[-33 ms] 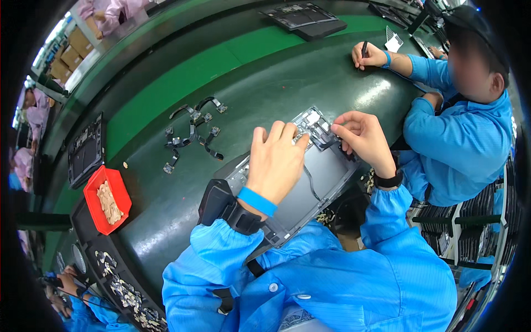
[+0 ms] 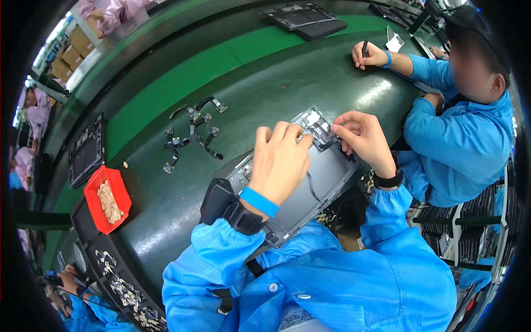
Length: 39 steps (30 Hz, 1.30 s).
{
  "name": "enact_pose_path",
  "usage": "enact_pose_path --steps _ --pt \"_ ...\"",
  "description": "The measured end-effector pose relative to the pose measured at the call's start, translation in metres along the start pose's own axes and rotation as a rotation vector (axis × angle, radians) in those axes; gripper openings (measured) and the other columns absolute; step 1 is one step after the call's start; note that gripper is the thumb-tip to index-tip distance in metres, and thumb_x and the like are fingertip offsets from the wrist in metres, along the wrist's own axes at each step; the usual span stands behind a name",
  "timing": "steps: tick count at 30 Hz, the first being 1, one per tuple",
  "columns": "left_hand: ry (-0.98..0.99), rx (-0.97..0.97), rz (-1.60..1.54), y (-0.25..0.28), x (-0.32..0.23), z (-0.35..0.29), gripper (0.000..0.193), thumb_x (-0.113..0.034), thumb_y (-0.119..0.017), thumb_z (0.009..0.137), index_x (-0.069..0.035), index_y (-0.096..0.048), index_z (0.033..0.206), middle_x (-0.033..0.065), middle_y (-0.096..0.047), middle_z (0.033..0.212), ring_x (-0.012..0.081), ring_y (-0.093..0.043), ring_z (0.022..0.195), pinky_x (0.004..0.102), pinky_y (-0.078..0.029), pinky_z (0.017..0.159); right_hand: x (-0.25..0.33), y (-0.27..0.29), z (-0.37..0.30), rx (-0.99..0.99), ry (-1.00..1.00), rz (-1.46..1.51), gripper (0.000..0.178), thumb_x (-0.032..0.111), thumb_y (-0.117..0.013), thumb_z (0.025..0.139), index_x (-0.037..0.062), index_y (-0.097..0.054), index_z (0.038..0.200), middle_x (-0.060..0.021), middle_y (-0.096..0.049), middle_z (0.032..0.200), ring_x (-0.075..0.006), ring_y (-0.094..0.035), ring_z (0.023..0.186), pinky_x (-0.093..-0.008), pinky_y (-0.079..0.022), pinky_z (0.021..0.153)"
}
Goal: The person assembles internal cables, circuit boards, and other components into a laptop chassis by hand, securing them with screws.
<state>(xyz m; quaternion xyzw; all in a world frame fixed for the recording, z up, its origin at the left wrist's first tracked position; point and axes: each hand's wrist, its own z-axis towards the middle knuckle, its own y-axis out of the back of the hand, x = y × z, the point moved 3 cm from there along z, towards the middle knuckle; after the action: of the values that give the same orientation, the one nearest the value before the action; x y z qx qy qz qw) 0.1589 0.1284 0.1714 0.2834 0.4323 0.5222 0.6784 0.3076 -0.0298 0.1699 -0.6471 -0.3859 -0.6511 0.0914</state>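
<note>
A grey tablet housing (image 2: 301, 205) lies at a slant before me, its inside facing up, with small boards and connectors at the far end. A thin black cable (image 2: 311, 185) runs along its inside. My left hand (image 2: 281, 160) is over the housing, fingers curled and pinched at a small metallic part by the connectors; what exactly they hold is too small to name. At the far right corner, my right hand (image 2: 362, 138) is closed, thumb and forefinger pinched at the housing's edge. Whatever sits between those fingertips is hidden.
Several camera-like modules with black flex cables (image 2: 193, 130) lie on the green table (image 2: 249, 83). At left stand a red bin (image 2: 91, 196) of beige pieces and a black tray (image 2: 88, 243) of small parts. A co-worker (image 2: 459, 127) with a pen sits at right. More housings (image 2: 304, 19) lie beyond.
My left hand has shifted slightly to the right, uncovering a bit more of the small metallic part at its fingertips. The right hand and the housing look unmoved.
</note>
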Motion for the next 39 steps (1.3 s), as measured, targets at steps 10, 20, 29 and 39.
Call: enact_pose_path --steps 10,20,29,39 --pt "0.004 -0.026 -0.373 -0.027 -0.009 0.025 0.014 -0.022 -0.074 0.090 -0.011 -0.076 0.099 0.0032 -0.075 0.089 0.0199 -0.069 0.085 0.0365 -0.040 0.083 -0.024 0.013 0.012 0.094 -0.016 0.379 0.024 0.020 -0.066 0.101 -0.0020 -0.064 0.109 -0.0046 -0.068 0.075 -0.0067 -0.059 0.055 -0.0206 -0.046 0.049" --pt "-0.029 0.024 -0.270 -0.030 -0.020 0.030 0.016 -0.023 -0.075 0.088 -0.011 -0.079 0.097 -0.0005 -0.075 0.092 0.0176 -0.065 0.092 0.0341 -0.041 0.082 -0.061 0.024 0.018 -0.095 0.062 0.470 0.020 0.017 -0.065 0.101 -0.0016 -0.066 0.110 -0.0035 -0.068 0.081 -0.0056 -0.059 0.060 -0.0193 -0.046 0.051" --pt "0.051 0.080 -0.292 -0.027 -0.018 0.035 0.014 -0.022 -0.076 0.086 -0.011 -0.081 0.094 -0.0001 -0.076 0.092 0.0188 -0.065 0.092 0.0347 -0.043 0.080 -0.062 0.022 0.016 -0.121 0.103 0.469 0.020 0.016 -0.065 0.101 -0.0017 -0.066 0.110 -0.0035 -0.067 0.081 -0.0055 -0.059 0.060 -0.0192 -0.046 0.051" --pt "0.029 0.046 -0.332 -0.031 -0.020 0.035 0.014 -0.016 -0.075 0.085 -0.009 -0.079 0.097 0.0019 -0.076 0.094 0.0212 -0.065 0.089 0.0356 -0.045 0.078 -0.061 0.021 0.016 -0.137 0.119 0.472 0.019 0.015 -0.064 0.101 -0.0017 -0.066 0.110 -0.0032 -0.068 0.081 -0.0052 -0.059 0.061 -0.0190 -0.046 0.051"
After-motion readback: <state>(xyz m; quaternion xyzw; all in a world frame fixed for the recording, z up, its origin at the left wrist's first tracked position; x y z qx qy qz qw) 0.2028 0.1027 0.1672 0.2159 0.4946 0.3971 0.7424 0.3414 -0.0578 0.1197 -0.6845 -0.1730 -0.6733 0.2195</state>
